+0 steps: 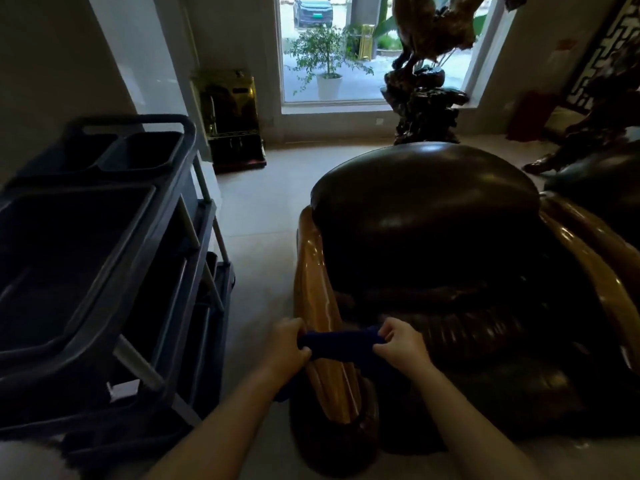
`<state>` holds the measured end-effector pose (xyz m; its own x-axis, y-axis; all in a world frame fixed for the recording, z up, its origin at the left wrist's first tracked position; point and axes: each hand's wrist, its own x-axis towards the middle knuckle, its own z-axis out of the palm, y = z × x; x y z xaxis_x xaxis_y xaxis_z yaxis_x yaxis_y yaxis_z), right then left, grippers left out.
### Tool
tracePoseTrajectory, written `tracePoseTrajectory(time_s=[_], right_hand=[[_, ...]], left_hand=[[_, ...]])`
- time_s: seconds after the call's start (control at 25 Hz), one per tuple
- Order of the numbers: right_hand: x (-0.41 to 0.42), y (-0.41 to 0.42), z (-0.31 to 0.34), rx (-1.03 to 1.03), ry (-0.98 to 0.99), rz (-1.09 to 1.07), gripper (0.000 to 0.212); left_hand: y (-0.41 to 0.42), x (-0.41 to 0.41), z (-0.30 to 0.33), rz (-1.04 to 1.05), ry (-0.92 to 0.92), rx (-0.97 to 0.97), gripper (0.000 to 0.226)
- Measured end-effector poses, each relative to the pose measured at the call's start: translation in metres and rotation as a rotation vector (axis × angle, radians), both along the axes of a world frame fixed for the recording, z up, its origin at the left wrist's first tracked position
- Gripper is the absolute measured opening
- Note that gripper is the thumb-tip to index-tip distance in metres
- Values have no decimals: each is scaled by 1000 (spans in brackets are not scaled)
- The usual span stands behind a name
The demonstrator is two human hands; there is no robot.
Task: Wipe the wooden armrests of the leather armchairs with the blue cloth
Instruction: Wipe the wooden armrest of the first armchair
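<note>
Fingers of the left hand and the right hand pinch opposite ends of the blue cloth, stretched across the wooden armrest at six o'clock. Soft, light and limp, it should handle best held by its ends. The leather armchair fills three o'clock; a cleaning cart stands at nine.

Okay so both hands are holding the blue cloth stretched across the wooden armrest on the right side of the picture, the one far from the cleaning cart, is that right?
Not quite. The left hand and right hand do hold the blue cloth stretched across a wooden armrest, but the head view shows it is the armrest on the left of the picture, nearest the cleaning cart.
</note>
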<state>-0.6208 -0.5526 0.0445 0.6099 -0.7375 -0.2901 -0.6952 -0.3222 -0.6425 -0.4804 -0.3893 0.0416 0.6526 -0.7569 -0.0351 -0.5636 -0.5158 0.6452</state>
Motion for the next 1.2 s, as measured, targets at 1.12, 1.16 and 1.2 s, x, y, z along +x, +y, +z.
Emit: tracePoseTrajectory(time_s=[1.12,1.16,1.2], right_hand=[[-9,25,-372,185,-245,-305,42],[-6,30,-380,152,-257,-261,51],[-3,33,-387,108,-255,-217,55]], left_hand=[[-59,-89,-359,465,48,-130,22],[-61,-92,-371,451,12,-116,29],[-64,-96,-383,424,-31,-110,41]])
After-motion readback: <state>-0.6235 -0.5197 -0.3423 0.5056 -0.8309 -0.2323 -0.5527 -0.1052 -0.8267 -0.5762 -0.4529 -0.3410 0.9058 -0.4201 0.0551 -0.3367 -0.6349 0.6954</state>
